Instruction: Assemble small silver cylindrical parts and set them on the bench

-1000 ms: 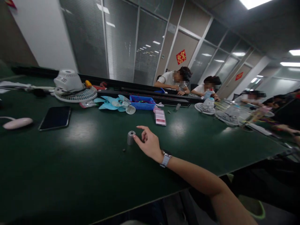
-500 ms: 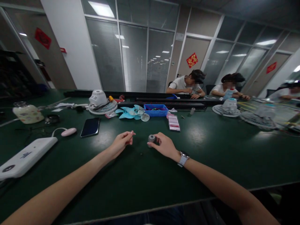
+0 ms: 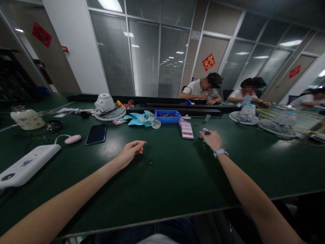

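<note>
My right hand (image 3: pixel 212 139), with a watch on its wrist, grips a small grey metal cylinder (image 3: pixel 206 131), mostly hidden by the fingers, over the right part of the green table. Thumb and index finger of my left hand (image 3: pixel 131 151) are pinched together; anything between them is too small to make out. Between my hands, nearer to me, lies a tiny dark ring-like piece (image 3: pixel 151 163). Just beyond my right hand stand another small metal cylinder (image 3: pixel 207 118) and a thin pin-like piece (image 3: pixel 197 124).
Across the table are a blue tray (image 3: pixel 168 118), light-blue fan blades (image 3: pixel 139 119), a white fan part (image 3: pixel 104 103) and a pink-and-white pack (image 3: pixel 187 129). At left are a phone (image 3: pixel 96 134), a white power strip (image 3: pixel 27 165) and a jar (image 3: pixel 27 118). People sit opposite.
My right hand has moved right and away from me, carrying the metal cylinder. My left hand stays pinched in nearly the same place. The view has shifted slightly.
</note>
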`<state>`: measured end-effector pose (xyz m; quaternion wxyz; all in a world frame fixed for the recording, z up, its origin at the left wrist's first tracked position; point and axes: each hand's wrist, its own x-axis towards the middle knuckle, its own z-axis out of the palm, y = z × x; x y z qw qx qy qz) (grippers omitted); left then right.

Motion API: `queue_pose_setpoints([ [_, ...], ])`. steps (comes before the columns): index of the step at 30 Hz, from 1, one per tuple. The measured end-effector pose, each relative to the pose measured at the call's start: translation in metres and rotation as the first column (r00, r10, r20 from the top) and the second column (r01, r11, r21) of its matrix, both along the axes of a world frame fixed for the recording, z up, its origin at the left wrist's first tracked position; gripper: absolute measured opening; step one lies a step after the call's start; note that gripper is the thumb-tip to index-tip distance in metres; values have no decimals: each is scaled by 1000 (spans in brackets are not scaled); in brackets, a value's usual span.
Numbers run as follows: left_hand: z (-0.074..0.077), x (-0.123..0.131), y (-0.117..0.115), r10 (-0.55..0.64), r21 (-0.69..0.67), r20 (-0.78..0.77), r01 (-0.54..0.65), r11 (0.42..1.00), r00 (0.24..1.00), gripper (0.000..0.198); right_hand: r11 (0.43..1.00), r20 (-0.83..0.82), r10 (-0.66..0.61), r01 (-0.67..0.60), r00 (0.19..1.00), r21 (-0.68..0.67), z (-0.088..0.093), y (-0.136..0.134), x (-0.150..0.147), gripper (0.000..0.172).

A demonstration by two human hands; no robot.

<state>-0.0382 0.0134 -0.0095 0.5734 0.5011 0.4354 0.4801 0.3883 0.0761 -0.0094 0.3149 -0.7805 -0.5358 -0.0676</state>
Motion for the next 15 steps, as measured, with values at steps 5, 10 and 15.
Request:
queue_pose_setpoints([
  [5, -4, -2, 2, -2, 21, -21, 2, 1000, 1000, 31, 1000, -15, -27, 27, 1000, -4, -3, -2, -9, 52],
  [10, -4, -1, 1, 11, 34, -35, -10, 999, 999, 31, 928, 165, 84, -138, 983, 347, 12, -25, -66, 62],
  [15, -4, 1, 1, 22, 54, -45, -19, 998, 999, 37, 624, 189, 758, -778, 625, 72, 11, -73, -158, 51],
])
